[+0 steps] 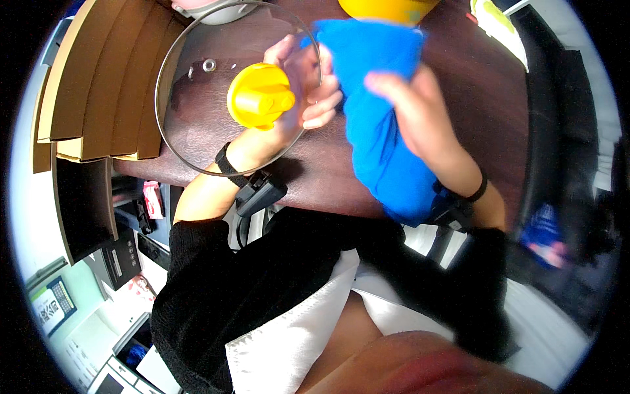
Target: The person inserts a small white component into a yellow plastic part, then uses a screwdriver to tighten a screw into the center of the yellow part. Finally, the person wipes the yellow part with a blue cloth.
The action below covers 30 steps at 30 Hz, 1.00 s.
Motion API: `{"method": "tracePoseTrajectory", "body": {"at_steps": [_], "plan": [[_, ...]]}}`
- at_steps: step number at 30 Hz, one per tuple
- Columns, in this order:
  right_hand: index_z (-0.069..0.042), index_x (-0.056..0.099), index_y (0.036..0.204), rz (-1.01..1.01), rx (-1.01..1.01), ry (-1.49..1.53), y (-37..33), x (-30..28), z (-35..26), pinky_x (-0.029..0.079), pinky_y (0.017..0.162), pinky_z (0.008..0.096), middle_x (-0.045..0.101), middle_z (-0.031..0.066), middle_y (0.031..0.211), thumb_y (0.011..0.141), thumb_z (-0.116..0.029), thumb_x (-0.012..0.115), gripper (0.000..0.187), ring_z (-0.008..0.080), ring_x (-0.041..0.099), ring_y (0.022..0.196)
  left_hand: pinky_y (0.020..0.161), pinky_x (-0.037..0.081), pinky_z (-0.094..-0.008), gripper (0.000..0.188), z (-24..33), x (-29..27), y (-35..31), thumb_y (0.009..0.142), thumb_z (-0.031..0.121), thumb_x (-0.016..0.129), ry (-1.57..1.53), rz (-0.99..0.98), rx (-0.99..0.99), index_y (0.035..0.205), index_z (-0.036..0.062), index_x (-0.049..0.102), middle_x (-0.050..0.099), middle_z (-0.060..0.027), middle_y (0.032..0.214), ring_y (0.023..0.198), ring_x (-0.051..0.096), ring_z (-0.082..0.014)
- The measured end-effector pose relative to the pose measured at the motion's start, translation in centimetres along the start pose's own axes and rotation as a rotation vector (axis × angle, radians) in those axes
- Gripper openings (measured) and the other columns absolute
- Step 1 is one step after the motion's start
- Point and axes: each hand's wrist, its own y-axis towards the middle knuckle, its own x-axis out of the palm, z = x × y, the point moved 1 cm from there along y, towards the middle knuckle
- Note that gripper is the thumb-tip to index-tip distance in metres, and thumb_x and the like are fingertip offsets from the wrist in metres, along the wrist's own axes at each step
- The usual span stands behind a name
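Note:
A round glass lid (197,131) with a metal rim and a yellow knob (261,97) is tilted up over the left of the table. Behind the glass, my left hand (308,92) supports it, its fingers curled near the right rim. A bright blue cloth (377,131) hangs beside the lid, its lower end draped toward my right wrist. My right hand (420,108), slightly blurred, grips the cloth with the thumb on top; its other fingers are mostly hidden. The upper left corner of the cloth lies close to the left fingers.
Dark reddish-brown tabletop (479,111) lies beneath both hands. A yellow rounded container (387,10) stands at the far edge, and a pink-and-white pot (220,12) at the far left. Cardboard boxes (105,79) rise on the left. A small ring (209,65) shows through the lid.

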Motion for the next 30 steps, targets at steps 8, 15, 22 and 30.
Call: {"method": "tracePoseTrajectory", "body": {"at_steps": [8, 15, 22, 30], "plan": [[0.0, 0.055, 0.104, -0.209, -0.151, -0.218, 0.4, 1.4, -1.6, 0.046, 0.08, 0.0252, 0.062, 0.0053, 0.092, 0.089, -0.038, 0.067, 0.042, 0.0103, 0.056, 0.086, 0.041, 0.027, -0.0213, 0.052, -0.5, -1.0, -0.2, 0.09, 0.067, 0.04, 0.191, 0.033, -0.022, 0.104, 0.0174, 0.05, 0.046, 0.001, 0.067, 0.044, 0.037, -0.0102], [0.007, 0.043, 0.123, -0.13, -0.199, -0.567, 1.1, 1.2, 0.7, 0.04, 0.101, 0.0392, 0.045, 0.0242, 0.121, 0.071, -0.057, 0.078, 0.09, 0.0338, 0.051, 0.116, 0.071, 0.049, -0.0283, 0.034, -2.7, -1.6, 1.1, 0.095, 0.045, 0.05, 0.307, 0.142, 0.167, 0.111, 0.0156, 0.057, 0.06, 0.0027, 0.095, 0.081, 0.057, -0.0091], [0.0, 0.058, 0.117, -0.089, -0.137, -0.395, 1.7, 0.1, 0.6, 0.048, 0.092, 0.0343, 0.065, 0.0138, 0.105, 0.073, -0.01, 0.065, 0.045, 0.0213, 0.063, 0.1, 0.044, 0.032, -0.0258, 0.058, -1.9, -0.8, 0.4, 0.091, 0.068, 0.037, 0.252, 0.06, -0.079, 0.091, 0.0111, 0.049, 0.042, -0.0005, 0.061, 0.047, 0.042, -0.0131], [-0.001, 0.066, 0.094, 0.359, -0.344, -0.387, 2.5, -2.6, -1.4, 0.052, 0.072, 0.0283, 0.07, 0.0065, 0.088, 0.081, -0.025, 0.078, 0.03, 0.0127, 0.065, 0.077, 0.039, 0.024, -0.0222, 0.059, -0.8, 0.1, 0.1, 0.096, 0.063, 0.028, 0.162, 0.133, -0.028, 0.107, 0.0075, 0.046, 0.027, 0.0023, 0.062, 0.044, 0.027, -0.0082]]}}
